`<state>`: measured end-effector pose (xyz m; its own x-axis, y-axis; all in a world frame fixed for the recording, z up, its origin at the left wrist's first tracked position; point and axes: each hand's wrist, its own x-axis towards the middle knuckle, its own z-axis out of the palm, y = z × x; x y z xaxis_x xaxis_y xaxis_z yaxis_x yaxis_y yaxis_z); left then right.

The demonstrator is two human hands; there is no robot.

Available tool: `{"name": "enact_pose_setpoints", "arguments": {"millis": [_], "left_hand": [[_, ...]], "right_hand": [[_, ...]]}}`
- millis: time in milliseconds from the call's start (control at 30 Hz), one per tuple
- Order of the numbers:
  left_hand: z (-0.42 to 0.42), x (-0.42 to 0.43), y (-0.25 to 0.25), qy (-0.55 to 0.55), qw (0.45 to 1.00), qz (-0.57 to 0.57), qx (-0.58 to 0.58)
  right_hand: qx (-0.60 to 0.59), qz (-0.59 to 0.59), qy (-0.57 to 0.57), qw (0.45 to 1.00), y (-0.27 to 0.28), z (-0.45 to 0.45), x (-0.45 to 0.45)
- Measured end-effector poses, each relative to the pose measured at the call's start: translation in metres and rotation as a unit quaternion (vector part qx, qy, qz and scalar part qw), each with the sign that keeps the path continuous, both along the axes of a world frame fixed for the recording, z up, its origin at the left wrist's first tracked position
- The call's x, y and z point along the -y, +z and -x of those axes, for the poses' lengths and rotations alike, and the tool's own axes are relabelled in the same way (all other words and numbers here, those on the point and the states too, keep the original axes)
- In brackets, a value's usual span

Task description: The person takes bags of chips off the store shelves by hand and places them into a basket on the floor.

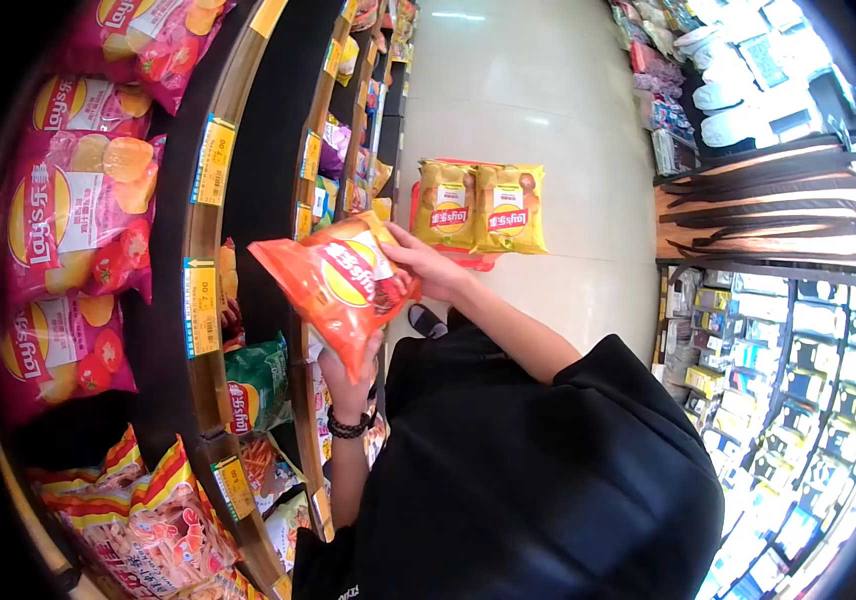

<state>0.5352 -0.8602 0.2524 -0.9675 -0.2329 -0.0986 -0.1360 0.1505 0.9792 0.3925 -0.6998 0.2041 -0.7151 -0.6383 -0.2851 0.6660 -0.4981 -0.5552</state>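
An orange-red Lay's chip bag (pixel 333 285) is held tilted between both hands in front of the shelves. My right hand (pixel 428 268) grips its upper right edge, fingers bent over the bag. Under its lower end is my left hand (pixel 348 375), with a dark beaded bracelet at the wrist; the bag partly hides its fingers. Two yellow Lay's bags (pixel 447 207) (pixel 510 209) lie side by side on a red basket (pixel 416 205) on the floor, beyond my right hand.
Shelves at left hold pink Lay's bags (pixel 68 215), a green bag (pixel 259 384), red-yellow snack bags (pixel 153 520) and yellow price tags (pixel 202 307). Pale floor (pixel 538 95) runs between them and racks of packaged goods (pixel 748 340) at right. A shoe (pixel 427 321) shows beside the black clothing.
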Motion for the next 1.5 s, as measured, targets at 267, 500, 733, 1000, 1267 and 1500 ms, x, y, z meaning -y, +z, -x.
{"name": "enact_pose_setpoints", "arguments": {"millis": [267, 500, 733, 1000, 1267, 1500], "left_hand": [[0.018, 0.011, -0.009, 0.079, 0.89, -0.445, 0.055], [0.025, -0.019, -0.046, 0.023, 0.927, -0.356, 0.116], [0.062, -0.047, -0.091, 0.077, 0.895, -0.41, 0.158], [0.133, -0.104, -0.136, 0.097, 0.861, -0.462, 0.189], [0.156, -0.136, -0.171, 0.099, 0.877, -0.403, 0.242], [0.158, -0.138, -0.201, 0.134, 0.874, -0.384, 0.266]], "right_hand": [[-0.229, -0.249, 0.07, 0.938, 0.014, 0.004, -0.074], [-0.321, -0.305, 0.073, 0.894, -0.01, 0.035, -0.077], [-0.332, -0.38, 0.165, 0.848, -0.011, 0.107, -0.085], [-0.391, -0.446, 0.231, 0.771, -0.05, 0.207, -0.111], [-0.391, -0.446, 0.305, 0.745, -0.088, 0.255, -0.127], [-0.393, -0.47, 0.331, 0.718, -0.129, 0.261, -0.124]]}}
